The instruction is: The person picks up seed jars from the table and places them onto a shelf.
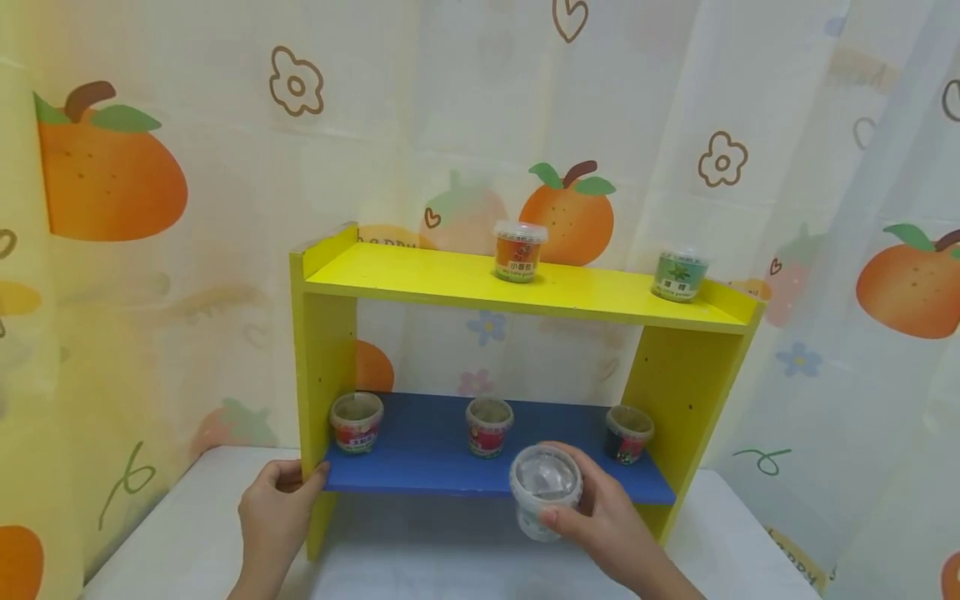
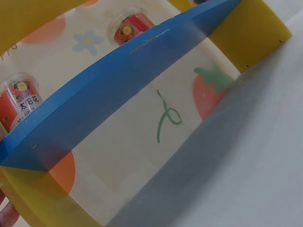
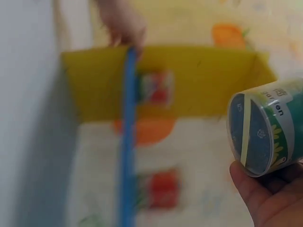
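My right hand grips a small clear-lidded plastic cup in front of the blue shelf board. In the right wrist view this cup has a green and white label and a pale strip across its base. My left hand holds the front edge of the rack's yellow left side panel, thumb beside the end of the blue board. On that board stand a red-labelled cup at left, another red-labelled cup in the middle, and a dark-and-red-labelled cup at right.
On the yellow top board stand an orange-labelled cup near the middle and a green-labelled cup at right. The rack rests on a white table. Behind it hangs a fruit-printed curtain.
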The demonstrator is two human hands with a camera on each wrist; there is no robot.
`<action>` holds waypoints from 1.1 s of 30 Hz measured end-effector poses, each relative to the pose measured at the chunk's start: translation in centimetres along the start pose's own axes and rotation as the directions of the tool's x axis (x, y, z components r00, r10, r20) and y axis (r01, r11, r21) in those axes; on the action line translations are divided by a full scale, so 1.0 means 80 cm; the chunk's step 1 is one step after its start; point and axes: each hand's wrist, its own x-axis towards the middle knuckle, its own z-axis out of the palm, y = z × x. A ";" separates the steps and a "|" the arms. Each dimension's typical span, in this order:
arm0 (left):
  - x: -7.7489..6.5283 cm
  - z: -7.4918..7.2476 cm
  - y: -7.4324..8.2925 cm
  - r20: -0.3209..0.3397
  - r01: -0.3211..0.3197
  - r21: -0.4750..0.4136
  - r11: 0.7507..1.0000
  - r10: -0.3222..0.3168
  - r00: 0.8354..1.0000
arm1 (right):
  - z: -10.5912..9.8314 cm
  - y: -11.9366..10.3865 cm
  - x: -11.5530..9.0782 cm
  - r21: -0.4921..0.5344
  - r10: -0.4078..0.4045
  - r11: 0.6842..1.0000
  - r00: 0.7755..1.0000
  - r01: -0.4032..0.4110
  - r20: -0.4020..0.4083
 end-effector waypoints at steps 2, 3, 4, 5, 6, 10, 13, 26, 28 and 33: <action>0.001 -0.001 -0.001 -0.008 -0.006 -0.006 1.000 0.006 1.000 | 0.011 -0.026 0.014 -0.026 -0.124 0.992 0.992 0.125 0.032; 0.001 -0.001 -0.001 -0.009 -0.010 -0.008 1.000 0.010 1.000 | 0.016 -0.039 0.022 -0.035 -0.184 0.982 0.982 0.185 0.046; 0.002 -0.001 -0.002 -0.009 -0.014 -0.012 1.000 0.013 1.000 | 0.022 -0.053 0.029 -0.045 -0.233 0.971 0.971 0.235 0.059; 0.002 -0.001 -0.002 -0.010 -0.018 -0.016 1.000 0.017 1.000 | 0.027 -0.067 0.037 -0.047 -0.274 0.960 0.959 0.277 0.071; 0.003 -0.002 -0.002 -0.012 -0.022 -0.020 1.000 0.022 1.000 | 0.031 -0.081 0.044 -0.050 -0.312 0.947 0.946 0.317 0.083; 0.003 -0.001 -0.002 -0.013 -0.031 -0.030 0.999 0.031 0.999 | 0.043 -0.135 0.076 -0.049 -0.387 0.918 0.916 0.393 0.103; 0.001 0.000 -0.002 -0.007 -0.029 -0.034 0.999 0.028 1.000 | 0.047 -0.167 0.098 -0.025 -0.428 0.901 0.899 0.432 0.095; 0.001 0.003 -0.005 -0.014 -0.018 -0.054 0.998 0.017 1.000 | 0.060 -0.251 0.211 -0.150 -0.375 0.919 0.926 0.365 -0.038; 0.001 0.002 -0.006 -0.017 -0.022 -0.057 0.998 0.021 1.000 | 0.068 -0.253 0.228 -0.179 -0.360 0.920 0.932 0.348 -0.037; -0.001 0.002 -0.004 -0.028 -0.037 -0.059 0.998 0.035 0.999 | 0.082 -0.256 0.255 -0.274 -0.229 0.938 0.973 0.212 -0.033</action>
